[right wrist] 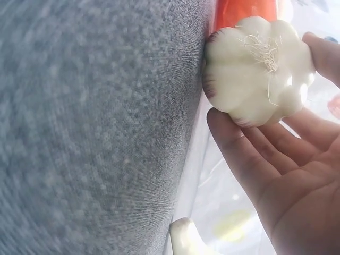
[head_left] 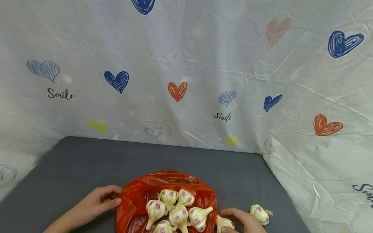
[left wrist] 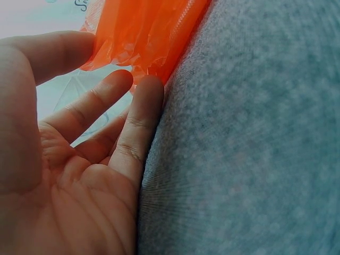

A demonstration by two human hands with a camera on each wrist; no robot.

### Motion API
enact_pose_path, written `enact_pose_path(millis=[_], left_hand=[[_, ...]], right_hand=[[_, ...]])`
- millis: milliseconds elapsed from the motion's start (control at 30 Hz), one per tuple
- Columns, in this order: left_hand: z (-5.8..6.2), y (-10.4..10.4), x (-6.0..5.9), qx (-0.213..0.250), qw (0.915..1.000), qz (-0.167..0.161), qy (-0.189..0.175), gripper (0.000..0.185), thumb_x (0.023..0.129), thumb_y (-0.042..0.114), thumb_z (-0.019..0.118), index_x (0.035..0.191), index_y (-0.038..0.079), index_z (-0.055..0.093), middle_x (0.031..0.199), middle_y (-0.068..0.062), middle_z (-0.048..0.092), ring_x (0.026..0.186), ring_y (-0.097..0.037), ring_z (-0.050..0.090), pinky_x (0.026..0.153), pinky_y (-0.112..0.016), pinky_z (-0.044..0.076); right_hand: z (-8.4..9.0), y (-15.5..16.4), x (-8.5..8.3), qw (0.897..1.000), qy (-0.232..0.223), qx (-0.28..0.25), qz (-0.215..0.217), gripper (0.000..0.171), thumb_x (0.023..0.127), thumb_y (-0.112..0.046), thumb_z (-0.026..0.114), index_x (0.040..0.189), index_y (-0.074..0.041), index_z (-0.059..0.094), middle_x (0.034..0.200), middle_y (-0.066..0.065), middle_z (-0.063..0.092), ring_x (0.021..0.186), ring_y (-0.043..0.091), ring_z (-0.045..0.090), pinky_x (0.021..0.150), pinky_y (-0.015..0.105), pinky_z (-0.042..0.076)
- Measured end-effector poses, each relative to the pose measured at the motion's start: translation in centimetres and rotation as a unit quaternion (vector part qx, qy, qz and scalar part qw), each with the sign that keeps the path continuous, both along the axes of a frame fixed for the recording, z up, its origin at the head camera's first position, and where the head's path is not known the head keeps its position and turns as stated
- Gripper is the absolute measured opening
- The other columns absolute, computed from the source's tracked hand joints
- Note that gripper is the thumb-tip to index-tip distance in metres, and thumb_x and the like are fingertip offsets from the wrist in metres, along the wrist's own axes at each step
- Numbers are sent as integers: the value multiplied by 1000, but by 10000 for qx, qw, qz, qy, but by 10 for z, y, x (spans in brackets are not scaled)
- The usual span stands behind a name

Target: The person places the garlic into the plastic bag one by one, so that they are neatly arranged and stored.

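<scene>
Viewing from the head camera: left hand (head_left: 96,202) resting on the grey bench (head_left: 73,168), fingers curled onto the left edge of the orange plastic bag (head_left: 172,181), thumb beside it. Bag lying open near the front of the bench, holding a cluster of garlic bulbs (head_left: 175,210), white with purple patches. Right hand (head_left: 242,221) lying at the bag's right edge, fingers bent over one garlic bulb (head_left: 224,223) just outside the bag. One further loose bulb (head_left: 260,214) lying on the bench just right of that hand. Heart-printed white sheet (head_left: 186,64) hung behind and to the sides.

Viewing from the left wrist camera: fingers (left wrist: 138,117) lightly bent, thumb and fingertips pinching the crumpled orange bag edge (left wrist: 143,32) against the grey cloth surface (left wrist: 255,149).

Viewing from the right wrist camera: right hand (right wrist: 287,175) cupping a garlic bulb (right wrist: 255,69), root end facing the lens, fingertips pressed on its underside and one more at its right side; bulb touching the bench (right wrist: 95,127), orange bag (right wrist: 244,10) just behind it. Part of another bulb (right wrist: 186,236) at the lower edge.
</scene>
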State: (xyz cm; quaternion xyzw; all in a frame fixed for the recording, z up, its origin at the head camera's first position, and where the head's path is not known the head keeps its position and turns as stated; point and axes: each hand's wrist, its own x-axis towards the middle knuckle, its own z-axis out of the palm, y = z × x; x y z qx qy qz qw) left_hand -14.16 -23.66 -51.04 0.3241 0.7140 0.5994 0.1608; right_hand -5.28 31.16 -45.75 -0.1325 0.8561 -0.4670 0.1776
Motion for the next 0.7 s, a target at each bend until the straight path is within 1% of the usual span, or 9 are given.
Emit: enact_pose_path(millis=[33,200,467,700], left_hand=[[0,0,0,1,10000,12,8,28,116,2,50,136,0,68,118,-9,77,98,-24,74,83,-34,63],[-2,1,0,59,10000,18,24,28,115,1,50,136,1,69,116,-10,77,96,-25,74,82,-35,63],[1,2,0,29,10000,16,-29,27,116,3,50,136,0,68,116,-11,77,96,-25,74,82,-35,63],[2,2,1,28,10000,45,-49,27,115,3,51,136,0,68,116,-11,77,96,-25,74,82,-35,63]], right_hand=[[0,0,1,10000,-12,-30,1,40,110,-27,70,136,3,69,128,11,73,109,10,73,91,28,59],[-1,1,2,9998,51,-195,47,37,110,-25,69,134,3,69,127,10,73,109,7,73,90,26,59],[-2,2,3,9993,214,-269,118,32,110,-22,69,130,3,70,119,1,75,104,8,74,85,27,59],[-1,3,2,9992,287,-238,156,30,110,-21,69,128,3,71,117,2,75,103,8,73,84,27,59]])
